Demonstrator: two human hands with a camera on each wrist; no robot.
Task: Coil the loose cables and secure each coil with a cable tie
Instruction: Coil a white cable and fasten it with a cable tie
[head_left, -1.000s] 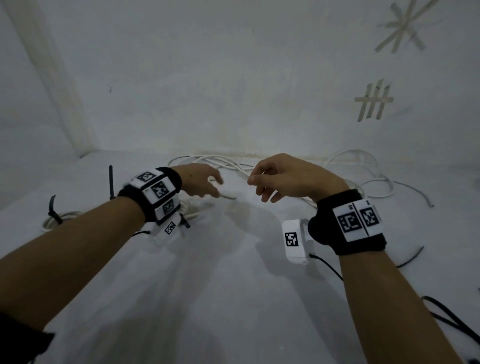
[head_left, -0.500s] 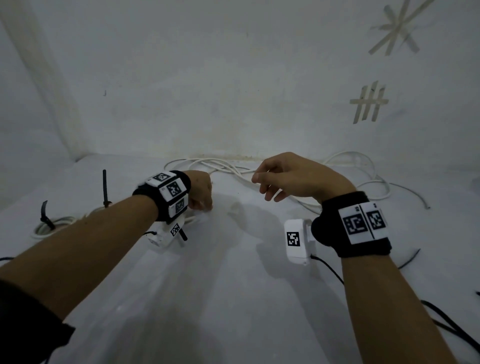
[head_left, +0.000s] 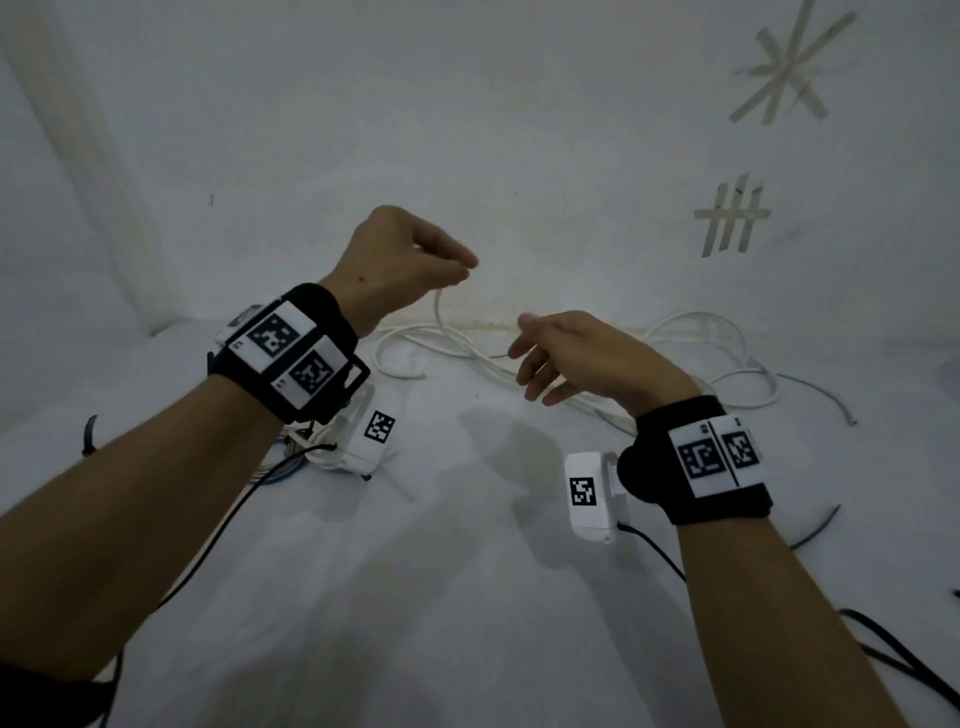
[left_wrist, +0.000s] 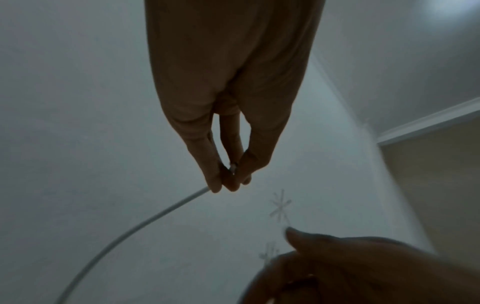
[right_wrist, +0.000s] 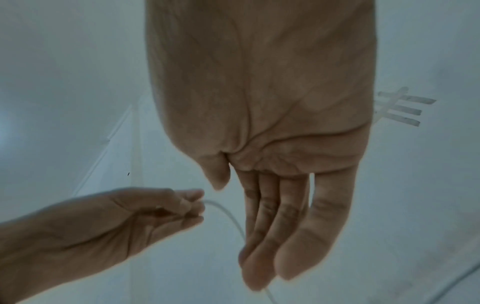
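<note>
Head view: the left hand (head_left: 402, 260) is raised above the white surface (head_left: 415, 597), its thumb and fingertips brought together on one end of the white cable (head_left: 441, 322), which hangs from the pinch and runs down into a loose tangle lying along the foot of the back wall (head_left: 467, 130). The right hand (head_left: 587, 358) hovers lower and to the right, just above the tangle, fingers relaxed, slightly spread and holding nothing. Both wrists carry black bands with square printed markers (head_left: 291, 353). A thin grey wire (head_left: 826, 395) lies at the right beyond the white loops, a black cable tie (head_left: 89, 434) stands near the left edge, and two tape marks (head_left: 732, 215) are stuck on the wall. Left wrist view: the left hand's fingers (left_wrist: 215, 181) close tightly on the cable's end, and the white cable (left_wrist: 124, 234) curves away down to the lower left; the picture is dim, so the small pale object at the pinch cannot be identified. The right hand (left_wrist: 350, 271) shows blurred at the lower right. Right wrist view: the right hand's fingers (right_wrist: 283, 222) are extended, side by side, with the palm bare; the cable (right_wrist: 228, 218) passes just beside them, though whether it touches them cannot be told. The left hand (right_wrist: 111, 222) pinches the cable at the lower left.
</note>
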